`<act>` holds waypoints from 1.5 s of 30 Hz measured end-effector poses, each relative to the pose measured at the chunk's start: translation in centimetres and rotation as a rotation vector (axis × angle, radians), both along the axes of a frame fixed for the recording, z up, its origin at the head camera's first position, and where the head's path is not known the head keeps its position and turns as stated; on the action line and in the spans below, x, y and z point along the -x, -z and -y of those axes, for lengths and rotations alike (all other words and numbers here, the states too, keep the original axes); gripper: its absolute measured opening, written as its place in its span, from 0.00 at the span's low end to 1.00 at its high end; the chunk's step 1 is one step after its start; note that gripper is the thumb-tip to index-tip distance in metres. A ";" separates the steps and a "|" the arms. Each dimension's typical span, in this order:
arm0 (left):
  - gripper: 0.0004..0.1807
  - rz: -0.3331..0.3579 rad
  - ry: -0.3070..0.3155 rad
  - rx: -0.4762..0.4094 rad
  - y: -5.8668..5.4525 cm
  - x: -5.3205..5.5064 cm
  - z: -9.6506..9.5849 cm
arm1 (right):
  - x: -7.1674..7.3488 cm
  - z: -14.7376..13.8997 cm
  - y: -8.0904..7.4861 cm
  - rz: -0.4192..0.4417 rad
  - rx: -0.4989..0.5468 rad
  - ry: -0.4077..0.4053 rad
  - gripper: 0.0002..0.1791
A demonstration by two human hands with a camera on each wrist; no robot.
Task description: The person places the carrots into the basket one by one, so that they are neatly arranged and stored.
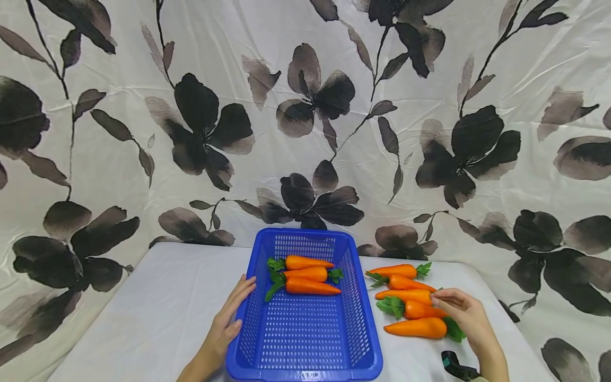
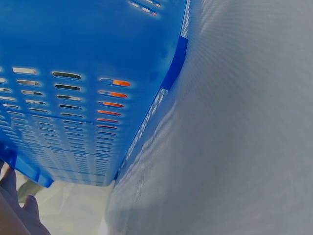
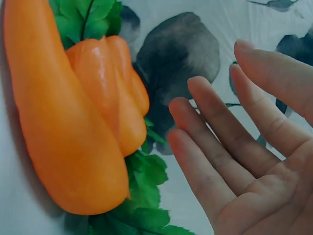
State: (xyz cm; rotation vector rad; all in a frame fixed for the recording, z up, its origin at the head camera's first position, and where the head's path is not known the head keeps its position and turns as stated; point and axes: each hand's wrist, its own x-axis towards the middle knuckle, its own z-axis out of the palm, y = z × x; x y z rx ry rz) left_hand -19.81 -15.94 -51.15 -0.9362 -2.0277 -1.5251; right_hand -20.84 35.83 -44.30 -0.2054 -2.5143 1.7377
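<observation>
A blue perforated plastic basket [image 1: 300, 337] stands in the middle of the table. Three orange carrots with green leaves, among them the nearest carrot [image 1: 312, 286], lie crosswise in its far half. Along the basket's left rim rests my left hand [image 1: 224, 323], its fingers extended. To the right, several more carrots lie in a row on the table, the front carrot [image 1: 415, 328] closest to me. My right hand [image 1: 465, 313] hovers at the right end of this row. The right wrist view shows its fingers [image 3: 230, 122] loosely spread, apart from the large carrot [image 3: 73, 127], with an empty palm.
A white cloth covers the table [image 1: 157, 297]. Behind it hangs a white backdrop [image 1: 363, 175] with dark flowers, close to the basket's far end. A black band [image 1: 458, 366] is on my right wrist.
</observation>
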 end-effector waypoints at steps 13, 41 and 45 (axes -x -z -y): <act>0.33 -0.001 -0.004 -0.003 -0.1 0.0 -0.1 | 0.0 -0.7 1.5 0.059 -0.030 -0.031 0.23; 0.32 -0.033 -0.004 0.000 0.2 0.2 0.0 | 0.0 -2.6 3.5 0.095 -0.282 -0.310 0.26; 0.32 -0.024 -0.008 0.000 0.2 0.2 0.1 | -0.1 -2.7 3.2 0.078 -0.261 -0.334 0.27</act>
